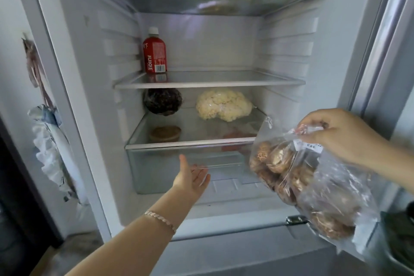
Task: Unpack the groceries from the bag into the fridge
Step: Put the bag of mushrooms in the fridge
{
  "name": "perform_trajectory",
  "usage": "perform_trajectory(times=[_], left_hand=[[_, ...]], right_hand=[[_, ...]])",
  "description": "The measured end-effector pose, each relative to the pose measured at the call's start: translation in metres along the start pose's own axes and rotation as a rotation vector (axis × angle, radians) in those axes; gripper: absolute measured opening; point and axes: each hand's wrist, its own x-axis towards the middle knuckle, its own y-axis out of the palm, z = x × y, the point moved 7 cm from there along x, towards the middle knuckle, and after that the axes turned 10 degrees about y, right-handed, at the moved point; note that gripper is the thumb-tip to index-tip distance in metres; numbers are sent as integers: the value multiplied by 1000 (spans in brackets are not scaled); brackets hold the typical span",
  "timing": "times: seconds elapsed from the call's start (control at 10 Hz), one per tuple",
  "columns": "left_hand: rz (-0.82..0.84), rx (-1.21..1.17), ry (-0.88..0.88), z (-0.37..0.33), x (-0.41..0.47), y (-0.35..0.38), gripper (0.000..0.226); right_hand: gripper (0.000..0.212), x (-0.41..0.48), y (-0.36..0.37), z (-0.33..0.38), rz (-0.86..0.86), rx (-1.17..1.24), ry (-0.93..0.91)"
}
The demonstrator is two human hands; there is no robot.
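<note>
The fridge (74, 87) stands open in front of me. My right hand (336, 136) pinches the top of a clear plastic bag of brown mushrooms (298, 177), which hangs at the lower right, in front of the fridge. My left hand (190, 175) reaches forward, palm up and fingers relaxed, touching the front of the clear crisper drawer (161, 172) at the bottom. A glass shelf (190, 142) lies just above the drawer.
A red juice bottle (155, 51) stands on the middle shelf. Below it lie a dark round cabbage (162, 101) and a wrapped cauliflower (224, 106). The open door (385, 51) is at the right. Crumpled bags (51, 150) hang on the wall at the left.
</note>
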Motion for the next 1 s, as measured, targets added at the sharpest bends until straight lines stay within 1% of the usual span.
perform_trajectory(times=[0.1,0.2,0.3,0.4,0.5,0.6,0.7,0.8,0.9,1.0], left_hand=[[24,12,-22,2,-16,-4,63],[32,40,-42,4,-35,-10,69],[13,64,-48,6,-52,-21,69],[30,90,-93,13,-72,-27,72],[71,109,-116,18,-86,-31,71],[148,260,-181,11,-101,-28,65],[322,866,126,-32,-117,-15,36],[415,1616,1275,-82,-145,20,28],[335,1993,1436,-68,-129,20,45],[261,1975,1367,-58,-111,16,36]], right_hand=[[30,-4,-6,2,-16,5,-39],[35,-7,-11,0,-31,13,-89],[43,-10,-10,0,4,30,-116],[28,-15,-6,-2,34,33,-117],[21,-22,5,0,96,10,-146],[25,-25,16,-1,161,10,-167],[23,-24,19,2,195,53,-194],[27,-17,11,7,208,148,-202],[21,-6,-5,22,206,286,-243],[33,8,-18,40,169,286,-320]])
